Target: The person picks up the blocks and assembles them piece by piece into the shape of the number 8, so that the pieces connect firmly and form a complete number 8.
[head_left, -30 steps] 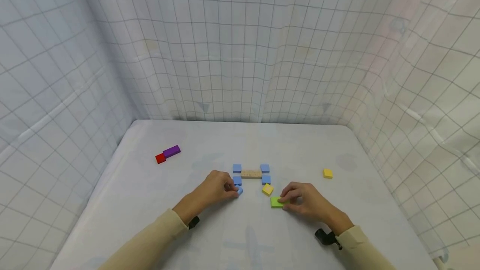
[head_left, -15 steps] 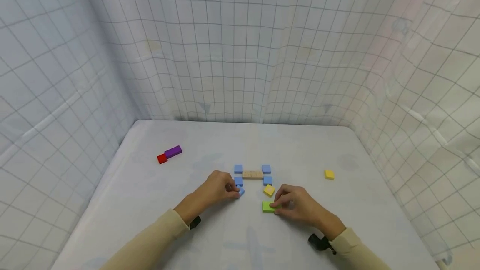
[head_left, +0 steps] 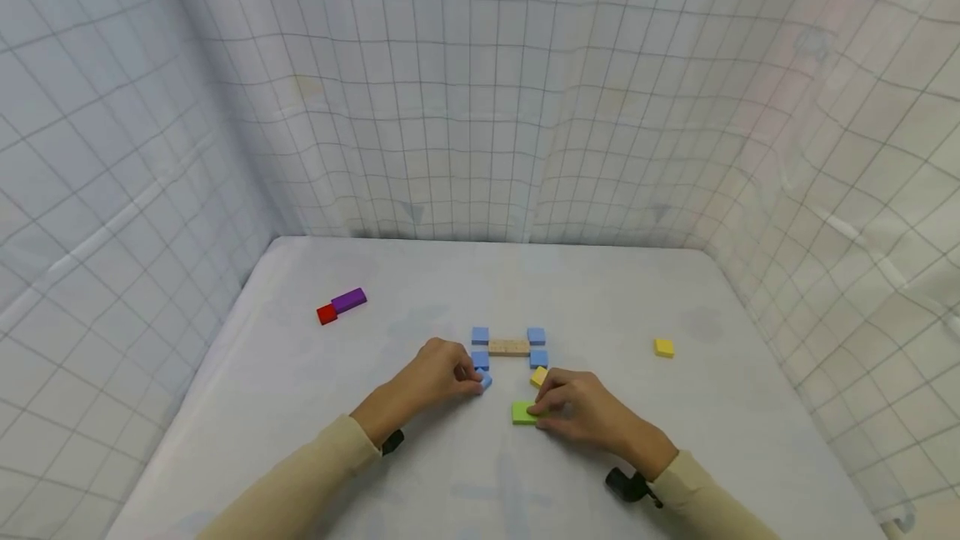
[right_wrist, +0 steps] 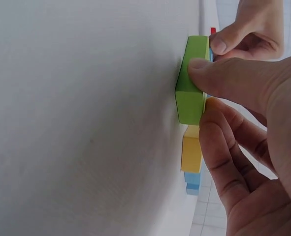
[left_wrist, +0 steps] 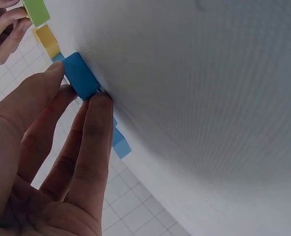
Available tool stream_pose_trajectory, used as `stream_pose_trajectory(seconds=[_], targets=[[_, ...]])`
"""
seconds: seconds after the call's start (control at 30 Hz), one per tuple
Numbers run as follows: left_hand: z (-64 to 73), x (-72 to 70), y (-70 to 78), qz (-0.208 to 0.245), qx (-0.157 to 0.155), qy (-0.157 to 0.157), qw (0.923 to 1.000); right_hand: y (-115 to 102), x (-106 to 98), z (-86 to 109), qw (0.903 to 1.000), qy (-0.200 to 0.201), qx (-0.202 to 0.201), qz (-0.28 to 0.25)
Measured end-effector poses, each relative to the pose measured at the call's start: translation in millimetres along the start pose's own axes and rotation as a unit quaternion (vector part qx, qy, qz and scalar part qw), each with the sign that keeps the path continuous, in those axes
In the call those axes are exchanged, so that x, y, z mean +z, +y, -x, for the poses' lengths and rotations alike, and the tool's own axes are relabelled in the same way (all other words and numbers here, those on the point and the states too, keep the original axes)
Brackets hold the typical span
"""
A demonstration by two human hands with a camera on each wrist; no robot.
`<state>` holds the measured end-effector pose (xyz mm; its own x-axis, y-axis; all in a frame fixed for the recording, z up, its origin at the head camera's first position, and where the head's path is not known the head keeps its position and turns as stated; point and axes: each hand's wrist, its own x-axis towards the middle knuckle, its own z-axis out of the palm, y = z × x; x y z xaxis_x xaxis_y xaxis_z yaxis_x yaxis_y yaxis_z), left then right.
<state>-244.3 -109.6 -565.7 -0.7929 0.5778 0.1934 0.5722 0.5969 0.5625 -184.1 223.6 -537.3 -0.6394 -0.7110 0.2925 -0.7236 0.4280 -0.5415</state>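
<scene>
Between thumb and fingers my left hand (head_left: 441,373) pinches a small blue block (left_wrist: 81,75), set at an angle just in front of the lower left block of the arrangement. My right hand (head_left: 583,407) grips the right end of a green rectangular block (head_left: 522,413), thumb on its near side in the right wrist view. Just behind the green block sits a tilted yellow block (head_left: 538,377), partly covered by the right fingers in the head view. Farther back, a plain wooden block (head_left: 509,347) lies between two pairs of blue blocks (head_left: 537,336).
At the left a purple block (head_left: 349,300) touches a red block (head_left: 327,314). Another yellow block (head_left: 663,347) lies alone on the right. White gridded cloth (head_left: 480,107) walls the white table (head_left: 420,273) at back and sides.
My right hand has slid the green block leftward and slightly nearer, in front of the yellow block. The left hand stays at the blue block. The head view has shifted slightly.
</scene>
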Motion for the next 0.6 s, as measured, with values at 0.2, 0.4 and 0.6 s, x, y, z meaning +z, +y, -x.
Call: stream_pose_trajectory(seconds=[0.2,0.4,0.6], targets=[[4.5,-13.2,19.1,0.002,0.005,0.002,1.0,-4,5,-5.8,0.9997,0.005,-0.001,0.024],[8.6,-29.0,42.6,0.006,-0.012,-0.003,0.9999,-13,6,-12.3,0.9947,0.005,0.009,0.102],[6.9,-19.6,27.9,0.006,0.018,0.023,0.9996,-18,6,-18.3,0.9878,0.009,0.025,0.153]])
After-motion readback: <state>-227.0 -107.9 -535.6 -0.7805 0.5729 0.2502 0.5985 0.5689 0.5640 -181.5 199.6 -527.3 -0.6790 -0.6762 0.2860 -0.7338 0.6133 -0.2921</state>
